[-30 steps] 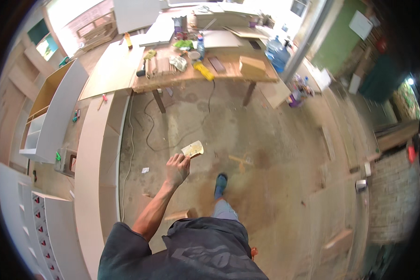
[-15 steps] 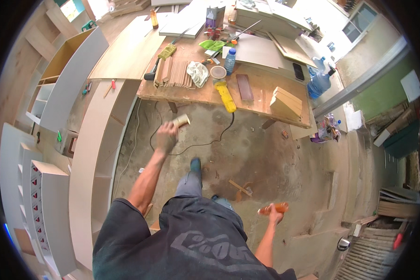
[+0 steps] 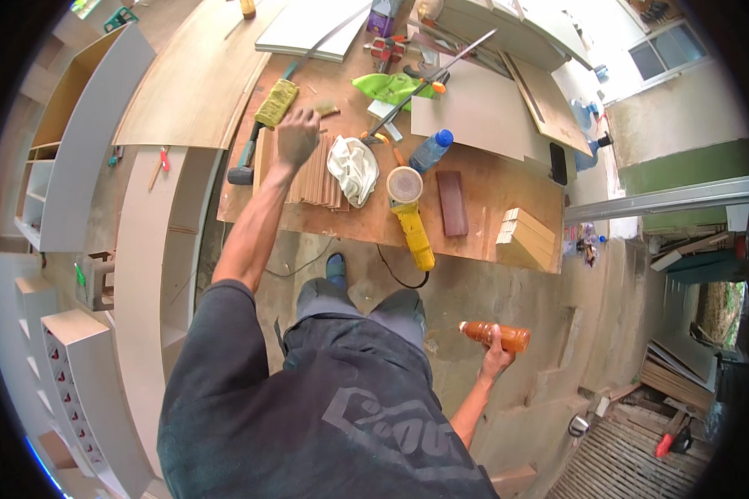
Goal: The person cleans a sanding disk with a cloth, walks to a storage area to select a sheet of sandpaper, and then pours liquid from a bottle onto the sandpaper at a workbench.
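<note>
My left hand (image 3: 297, 137) reaches over the workbench (image 3: 366, 91), closed round a small pale cream, roll-shaped object (image 3: 328, 109) that shows only in part. Below that hand lie a row of thin brown wood strips (image 3: 314, 179) and a crumpled white cloth (image 3: 353, 170). Down at my right side, my right hand (image 3: 497, 359) grips a clear plastic bottle of orange-brown liquid (image 3: 512, 337), held nearly level. A yellow sander (image 3: 412, 233) with a round pad rests at the bench's near edge, beside a blue-capped bottle (image 3: 432, 150) and a reddish-brown block (image 3: 452, 204).
A hammer (image 3: 240, 175) and a yellow-green sponge-like block (image 3: 276, 103) lie left on the bench. Stacked wood pieces (image 3: 524, 237) and a phone (image 3: 558, 165) are at its right. Long cabinet carcasses (image 3: 146, 274) stand left. The sander's cord (image 3: 391, 274) hangs toward the floor.
I have come closer to the bench. My left hand has moved from over the floor to above the wood strips, with the cream object in it. The bottle stays in my right hand.
</note>
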`<state>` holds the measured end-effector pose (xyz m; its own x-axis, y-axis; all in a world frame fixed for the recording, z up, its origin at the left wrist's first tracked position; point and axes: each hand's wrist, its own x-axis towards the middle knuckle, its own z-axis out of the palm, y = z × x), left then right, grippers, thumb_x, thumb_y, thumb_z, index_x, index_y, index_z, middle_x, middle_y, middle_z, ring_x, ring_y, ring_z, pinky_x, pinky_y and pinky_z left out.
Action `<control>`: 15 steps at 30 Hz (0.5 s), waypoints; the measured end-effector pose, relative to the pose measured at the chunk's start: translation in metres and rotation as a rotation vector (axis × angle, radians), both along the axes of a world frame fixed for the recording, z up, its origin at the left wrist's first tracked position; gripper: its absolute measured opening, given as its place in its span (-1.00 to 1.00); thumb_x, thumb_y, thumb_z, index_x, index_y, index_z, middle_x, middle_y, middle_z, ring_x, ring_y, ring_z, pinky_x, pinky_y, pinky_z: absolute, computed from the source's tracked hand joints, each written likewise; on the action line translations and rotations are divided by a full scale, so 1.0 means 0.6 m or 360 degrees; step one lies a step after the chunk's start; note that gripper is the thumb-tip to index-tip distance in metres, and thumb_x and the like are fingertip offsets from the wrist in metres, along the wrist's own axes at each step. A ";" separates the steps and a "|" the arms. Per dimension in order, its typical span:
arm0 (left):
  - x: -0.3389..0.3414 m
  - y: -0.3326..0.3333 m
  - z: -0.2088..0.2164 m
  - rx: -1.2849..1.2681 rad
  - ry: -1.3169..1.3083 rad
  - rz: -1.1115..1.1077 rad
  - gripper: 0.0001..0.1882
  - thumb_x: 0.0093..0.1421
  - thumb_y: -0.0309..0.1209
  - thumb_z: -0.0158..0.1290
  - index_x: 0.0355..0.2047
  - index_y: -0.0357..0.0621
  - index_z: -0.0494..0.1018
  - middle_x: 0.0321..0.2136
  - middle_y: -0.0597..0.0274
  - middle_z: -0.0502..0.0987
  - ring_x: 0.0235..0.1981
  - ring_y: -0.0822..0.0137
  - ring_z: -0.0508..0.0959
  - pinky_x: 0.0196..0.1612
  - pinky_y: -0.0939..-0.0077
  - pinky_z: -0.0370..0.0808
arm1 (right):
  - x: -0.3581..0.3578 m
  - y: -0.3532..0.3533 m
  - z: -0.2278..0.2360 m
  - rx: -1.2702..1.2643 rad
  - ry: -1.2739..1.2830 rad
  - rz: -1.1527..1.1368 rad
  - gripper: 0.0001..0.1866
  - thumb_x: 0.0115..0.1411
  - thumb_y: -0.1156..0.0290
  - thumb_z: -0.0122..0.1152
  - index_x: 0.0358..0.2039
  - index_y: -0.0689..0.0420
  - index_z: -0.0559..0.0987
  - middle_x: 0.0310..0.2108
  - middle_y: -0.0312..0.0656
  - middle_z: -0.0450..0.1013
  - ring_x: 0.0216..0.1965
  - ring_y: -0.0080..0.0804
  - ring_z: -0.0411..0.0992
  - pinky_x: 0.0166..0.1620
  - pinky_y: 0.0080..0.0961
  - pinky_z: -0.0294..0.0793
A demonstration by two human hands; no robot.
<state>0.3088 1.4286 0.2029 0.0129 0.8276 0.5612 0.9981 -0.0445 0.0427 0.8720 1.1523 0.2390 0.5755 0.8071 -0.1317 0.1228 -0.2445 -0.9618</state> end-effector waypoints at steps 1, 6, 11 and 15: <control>-0.007 0.031 -0.002 -0.0038 -0.0007 -0.0009 -0.89 -0.01 -0.47 0.08 -0.42 -0.14 0.49 -0.37 0.18 0.51 -0.23 0.19 0.54 -0.19 0.31 0.51 | -0.016 0.013 0.011 -0.0020 -0.0031 -0.0043 -0.63 0.09 0.21 0.41 -0.20 0.16 0.54 -0.27 -0.25 0.50 -0.30 -0.43 0.50 -0.27 -0.43 0.58; -0.037 0.126 -0.066 -0.0087 -0.0077 0.0015 -0.88 -0.02 -0.46 0.08 -0.41 -0.11 0.52 -0.37 0.20 0.53 -0.24 0.17 0.56 -0.20 0.29 0.53 | -0.078 0.068 0.040 -0.0081 -0.0072 -0.0145 -0.63 0.12 0.19 0.39 -0.18 0.14 0.54 -0.26 -0.25 0.50 -0.28 -0.44 0.49 -0.23 -0.43 0.57; 0.001 0.094 -0.133 -0.0110 -0.0552 0.0126 -0.86 0.03 -0.43 0.06 -0.39 -0.12 0.56 -0.32 0.11 0.58 -0.22 0.07 0.58 -0.19 0.20 0.54 | -0.137 0.155 0.053 0.0057 0.0297 -0.0057 -0.67 0.11 0.38 0.40 -0.13 0.17 0.53 -0.22 -0.23 0.52 -0.24 -0.44 0.50 -0.19 -0.45 0.56; 0.092 -0.024 -0.121 -0.0193 -0.0987 0.0241 -0.74 0.20 -0.31 0.07 -0.58 -0.14 0.52 -0.57 0.04 0.53 -0.53 0.02 0.54 -0.51 0.16 0.45 | -0.219 0.253 0.088 0.0139 0.0163 0.0334 -0.67 0.10 0.47 0.39 -0.12 0.20 0.54 -0.22 -0.24 0.54 -0.20 -0.44 0.51 -0.09 -0.48 0.52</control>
<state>0.3643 1.4145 0.1306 -0.4055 0.8528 0.3291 0.7813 0.1365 0.6090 0.7404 1.3039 0.2915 0.3813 0.9184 -0.1054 0.0627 -0.1394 -0.9882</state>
